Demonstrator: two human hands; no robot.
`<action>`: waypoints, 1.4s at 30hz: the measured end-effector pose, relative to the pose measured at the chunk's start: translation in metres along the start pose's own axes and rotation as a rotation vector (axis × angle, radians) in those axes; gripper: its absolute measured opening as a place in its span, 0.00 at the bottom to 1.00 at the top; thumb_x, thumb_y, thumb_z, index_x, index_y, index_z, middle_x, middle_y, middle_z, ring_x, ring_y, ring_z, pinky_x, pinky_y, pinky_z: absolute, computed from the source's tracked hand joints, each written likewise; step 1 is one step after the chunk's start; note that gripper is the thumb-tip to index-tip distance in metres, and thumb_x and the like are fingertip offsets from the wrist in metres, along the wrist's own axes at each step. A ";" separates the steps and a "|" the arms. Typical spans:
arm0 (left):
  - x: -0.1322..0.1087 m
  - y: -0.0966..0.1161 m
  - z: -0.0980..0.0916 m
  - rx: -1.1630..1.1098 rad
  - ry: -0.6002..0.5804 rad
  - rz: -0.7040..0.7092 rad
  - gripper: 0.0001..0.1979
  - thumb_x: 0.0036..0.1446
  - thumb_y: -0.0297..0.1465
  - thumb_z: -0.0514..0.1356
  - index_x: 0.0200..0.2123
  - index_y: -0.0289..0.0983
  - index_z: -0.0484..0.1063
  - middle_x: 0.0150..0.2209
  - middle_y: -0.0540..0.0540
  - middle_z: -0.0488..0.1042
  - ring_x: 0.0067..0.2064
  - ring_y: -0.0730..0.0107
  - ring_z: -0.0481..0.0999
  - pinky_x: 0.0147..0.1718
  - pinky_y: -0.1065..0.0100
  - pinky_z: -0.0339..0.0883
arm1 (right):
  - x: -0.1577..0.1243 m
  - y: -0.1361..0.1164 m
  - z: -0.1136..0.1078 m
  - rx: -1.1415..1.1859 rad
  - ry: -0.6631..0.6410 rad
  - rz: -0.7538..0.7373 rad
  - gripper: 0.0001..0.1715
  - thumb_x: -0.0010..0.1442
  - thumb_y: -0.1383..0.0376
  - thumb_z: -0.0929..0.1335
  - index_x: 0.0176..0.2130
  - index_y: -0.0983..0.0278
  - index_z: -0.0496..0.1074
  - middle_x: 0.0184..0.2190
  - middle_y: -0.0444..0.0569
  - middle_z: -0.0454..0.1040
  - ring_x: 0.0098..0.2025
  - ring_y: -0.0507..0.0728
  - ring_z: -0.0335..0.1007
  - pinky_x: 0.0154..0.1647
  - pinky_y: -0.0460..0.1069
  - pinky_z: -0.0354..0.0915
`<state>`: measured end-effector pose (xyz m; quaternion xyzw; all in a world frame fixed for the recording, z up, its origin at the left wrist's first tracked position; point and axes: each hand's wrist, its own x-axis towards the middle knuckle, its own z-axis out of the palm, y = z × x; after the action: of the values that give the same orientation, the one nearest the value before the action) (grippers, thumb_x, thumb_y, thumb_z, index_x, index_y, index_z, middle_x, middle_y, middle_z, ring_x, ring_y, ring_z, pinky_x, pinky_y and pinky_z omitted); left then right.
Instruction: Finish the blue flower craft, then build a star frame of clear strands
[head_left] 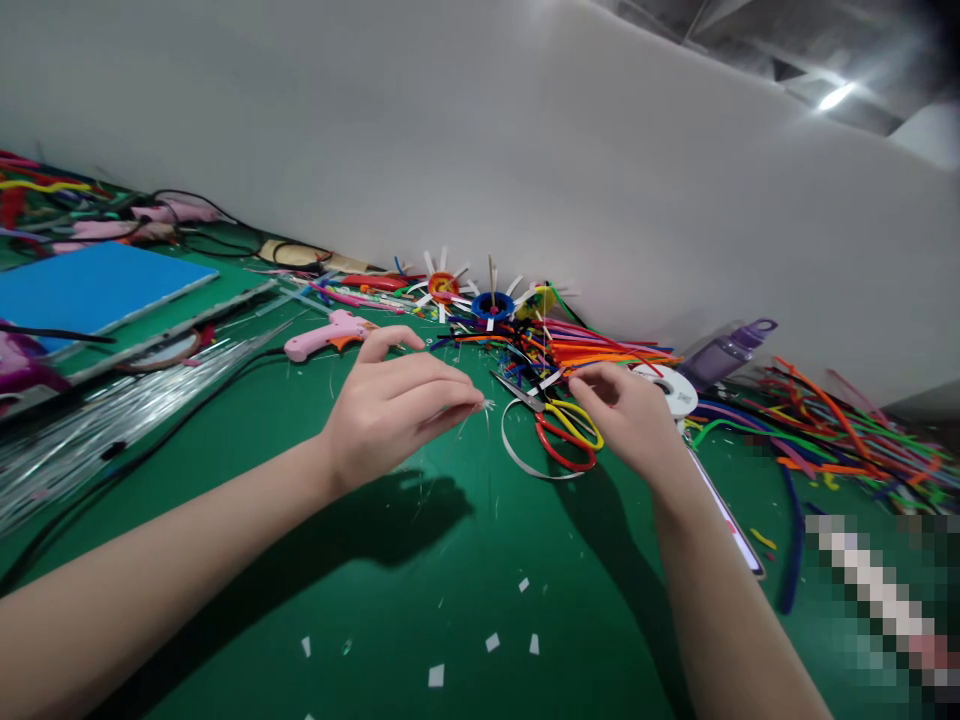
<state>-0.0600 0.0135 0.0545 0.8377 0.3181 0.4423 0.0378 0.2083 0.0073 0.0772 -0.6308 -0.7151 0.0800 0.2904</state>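
Observation:
My left hand [405, 405] is raised over the green table, thumb and fingers pinched together. At its fingertips shows a small whitish, frayed-looking bit [487, 404], too small to name. My right hand [626, 415] hovers to the right with its fingers curled in; what they hold, if anything, is hidden. Just left of it lie scissors [568, 440] with red and yellow handles, blades pointing up and left. A thin white ribbon [517, 458] curves around beside the scissors. Behind my right hand is a white spool [679, 392].
Pink glue gun [322, 338] lies left, its black cord trailing toward me. Pipe cleaners [600, 350] and two spoked craft pieces, one red-orange [444, 287] and one blue [491, 306], sit along the wall. A purple bottle [724, 352], phone [731, 520] and paper scraps [436, 676] surround the hands.

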 end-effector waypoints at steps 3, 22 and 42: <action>0.000 0.000 0.001 -0.023 -0.013 -0.022 0.05 0.58 0.36 0.59 0.33 0.48 0.75 0.34 0.55 0.81 0.33 0.69 0.78 0.54 0.56 0.56 | 0.003 0.024 0.008 -0.342 -0.218 0.050 0.11 0.55 0.58 0.66 0.34 0.63 0.73 0.31 0.51 0.76 0.33 0.59 0.72 0.31 0.50 0.59; 0.001 -0.007 0.007 -0.042 0.110 -0.096 0.03 0.56 0.32 0.60 0.33 0.45 0.75 0.34 0.52 0.80 0.37 0.68 0.77 0.54 0.56 0.59 | 0.006 0.037 0.027 -0.478 -0.165 0.114 0.11 0.53 0.61 0.65 0.37 0.63 0.65 0.37 0.54 0.73 0.36 0.60 0.70 0.29 0.49 0.56; 0.003 -0.008 0.013 -0.636 0.214 -0.446 0.07 0.53 0.33 0.64 0.34 0.37 0.72 0.33 0.46 0.78 0.36 0.64 0.80 0.40 0.59 0.76 | 0.007 0.023 0.015 -0.092 0.080 -0.208 0.21 0.51 0.52 0.69 0.39 0.62 0.61 0.37 0.50 0.67 0.37 0.59 0.64 0.38 0.52 0.61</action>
<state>-0.0525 0.0249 0.0459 0.6441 0.3414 0.5843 0.3566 0.2198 0.0222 0.0567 -0.5685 -0.7675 -0.0088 0.2962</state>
